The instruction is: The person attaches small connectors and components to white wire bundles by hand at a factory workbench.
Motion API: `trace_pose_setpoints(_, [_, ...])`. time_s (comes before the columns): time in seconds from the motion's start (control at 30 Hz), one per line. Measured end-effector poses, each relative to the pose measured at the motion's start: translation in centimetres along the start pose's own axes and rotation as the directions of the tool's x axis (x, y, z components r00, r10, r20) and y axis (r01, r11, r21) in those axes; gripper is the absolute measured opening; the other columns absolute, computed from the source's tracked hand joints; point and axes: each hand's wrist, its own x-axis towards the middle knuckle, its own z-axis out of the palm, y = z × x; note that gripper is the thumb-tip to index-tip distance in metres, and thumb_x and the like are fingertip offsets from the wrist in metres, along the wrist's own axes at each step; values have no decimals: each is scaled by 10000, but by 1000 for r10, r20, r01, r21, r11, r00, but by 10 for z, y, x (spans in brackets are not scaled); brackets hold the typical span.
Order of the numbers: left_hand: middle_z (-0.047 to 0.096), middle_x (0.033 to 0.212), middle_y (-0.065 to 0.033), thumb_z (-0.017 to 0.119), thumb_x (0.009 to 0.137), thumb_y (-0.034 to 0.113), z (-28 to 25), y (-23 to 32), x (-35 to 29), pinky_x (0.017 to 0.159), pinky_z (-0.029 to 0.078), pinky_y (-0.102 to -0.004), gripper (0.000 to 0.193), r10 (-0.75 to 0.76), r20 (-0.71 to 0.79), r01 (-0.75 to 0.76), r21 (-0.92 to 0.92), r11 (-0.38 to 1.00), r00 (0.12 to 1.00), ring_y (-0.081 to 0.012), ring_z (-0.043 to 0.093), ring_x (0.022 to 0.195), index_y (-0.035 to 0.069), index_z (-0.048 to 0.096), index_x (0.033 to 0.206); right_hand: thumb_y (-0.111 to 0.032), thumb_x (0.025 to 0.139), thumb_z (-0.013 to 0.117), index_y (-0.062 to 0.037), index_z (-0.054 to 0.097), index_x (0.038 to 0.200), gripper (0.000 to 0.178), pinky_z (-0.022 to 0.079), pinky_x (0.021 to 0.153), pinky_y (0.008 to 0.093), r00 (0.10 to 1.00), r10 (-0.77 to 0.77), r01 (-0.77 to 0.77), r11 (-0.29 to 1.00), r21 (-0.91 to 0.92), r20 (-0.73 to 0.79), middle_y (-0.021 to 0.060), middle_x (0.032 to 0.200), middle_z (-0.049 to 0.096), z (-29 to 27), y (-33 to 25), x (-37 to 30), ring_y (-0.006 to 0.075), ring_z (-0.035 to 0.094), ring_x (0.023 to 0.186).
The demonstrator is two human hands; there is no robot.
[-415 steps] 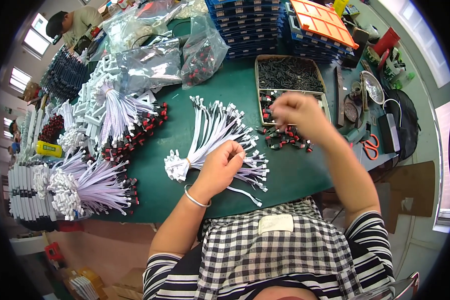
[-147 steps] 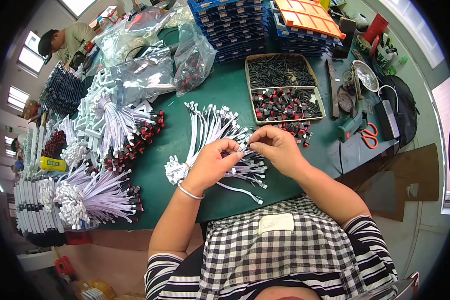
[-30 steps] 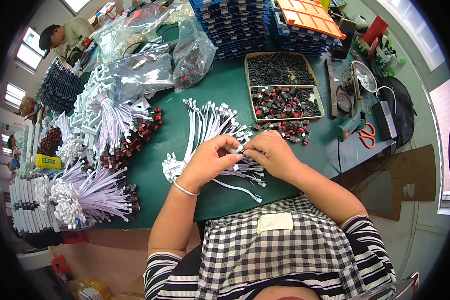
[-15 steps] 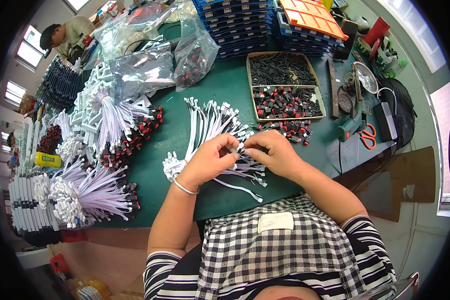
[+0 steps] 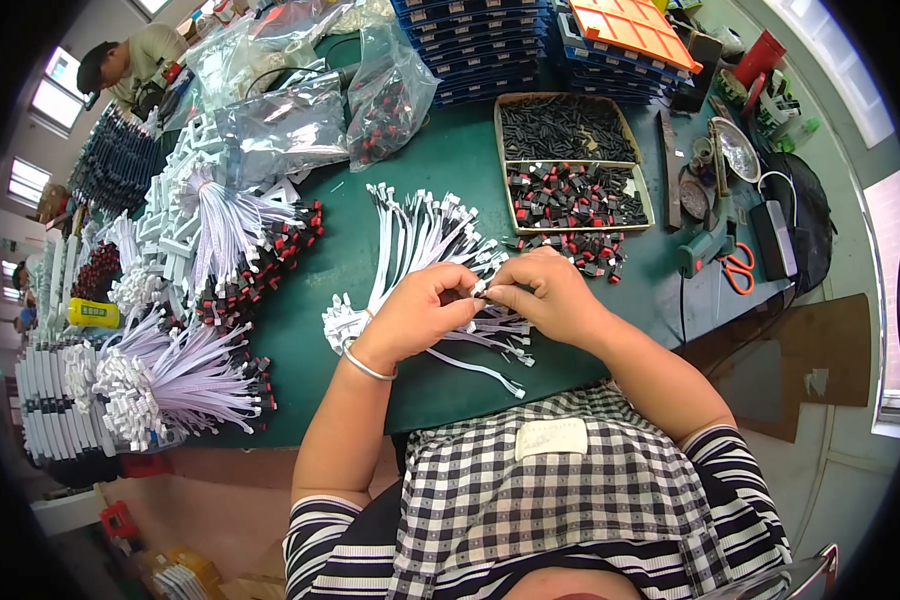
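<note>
The left hand (image 5: 425, 315) and the right hand (image 5: 545, 295) meet fingertip to fingertip above the green table (image 5: 440, 175); between them sits a small white connector (image 5: 479, 289), pinched from both sides, the fingers of each hand pressed together on it; whether a second part is held with it cannot be told. A silver bangle (image 5: 367, 365) circles the left wrist, just behind the grip.

Directly under and beyond the pinch lies a fan of white cables (image 5: 410, 240), their plug ends spread away from the hands; a few loose strands trail below the grip toward the checked apron. Beyond the right hand, near it, lie scattered red-and-black parts (image 5: 580, 250); farther out stands a divided tray (image 5: 570, 160) of black and red-black pieces. Well to the left of the grip rest tied bundles of white wire (image 5: 205, 375). Right of the grip, apart from it, lie orange-handled scissors (image 5: 738, 270).
</note>
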Motion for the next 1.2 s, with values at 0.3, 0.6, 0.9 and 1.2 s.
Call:
trace_pose_setpoints(0.3, [511, 727, 26, 625, 812, 60, -3, 5, 1, 567, 389, -216, 78, -60, -6, 60, 4, 998, 998, -51, 458, 661, 10, 566, 817, -132, 835, 629, -81, 577, 834, 73, 372, 764, 352, 991, -97, 84, 989, -125, -97, 68, 728, 555, 11, -1, -2, 260, 521, 725])
trace_pose_setpoints(0.6, [619, 900, -30, 620, 880, 103, 4, 5, -3, 621, 464, -243, 135, 80, -229, -100, -75, 992, 970, -73, 552, 730, -11, 622, 953, -201, 870, 611, -79, 592, 810, 138, 350, 774, 372, 998, 51, -46, 987, -155, 27, 62, 719, 611, -5, -2, 12, 248, 588, 713])
trace_pose_setpoints(0.9, [539, 759, -103, 643, 788, 43, 26, 15, -29, 625, 433, -346, 153, 458, -11, -328, 682, 653, 889, -279, 543, 715, 21, 629, 938, -205, 841, 648, -79, 666, 804, 132, 356, 780, 372, 990, 125, -105, 965, -240, 72, 48, 785, 649, -13, 11, 15, 230, 601, 764])
trace_pose_setpoints(1.2, [507, 743, -113, 648, 780, 25, 32, 5, -7, 587, 449, -385, 145, 547, -91, -220, 851, 477, 832, -289, 551, 675, 32, 644, 925, -164, 824, 582, -101, 684, 908, 147, 463, 763, 417, 955, -225, -12, 617, -787, -192, 86, 860, 640, -89, 74, 54, 281, 597, 844])
